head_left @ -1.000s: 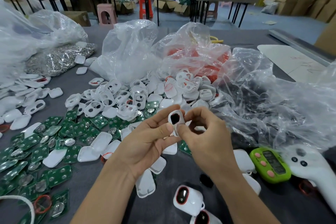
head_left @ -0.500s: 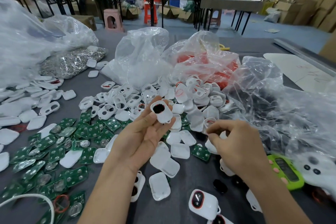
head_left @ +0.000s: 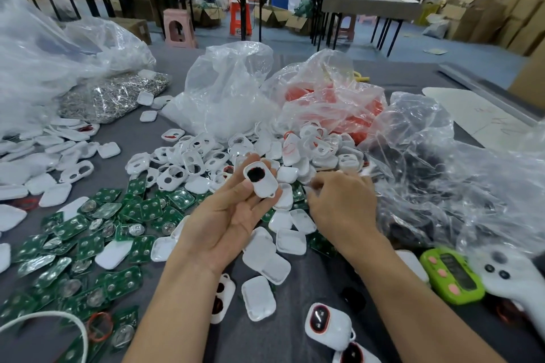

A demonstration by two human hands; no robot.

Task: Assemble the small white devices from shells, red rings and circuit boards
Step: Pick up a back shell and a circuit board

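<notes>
Head view: left hand (head_left: 224, 224) holds up the small white plastic shell with dark window (head_left: 261, 180); right hand (head_left: 339, 203) has left it for the pile of shells (head_left: 318, 150), grip unclear, likely seeking the next part.

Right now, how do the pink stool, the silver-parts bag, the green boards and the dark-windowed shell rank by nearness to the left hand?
1. White shell, held in the left hand's fingertips.
2. Green boards, on the table just to its left.
3. Silver-parts bag, far back left on the table.
4. Pink stool, on the floor beyond the table.
</notes>
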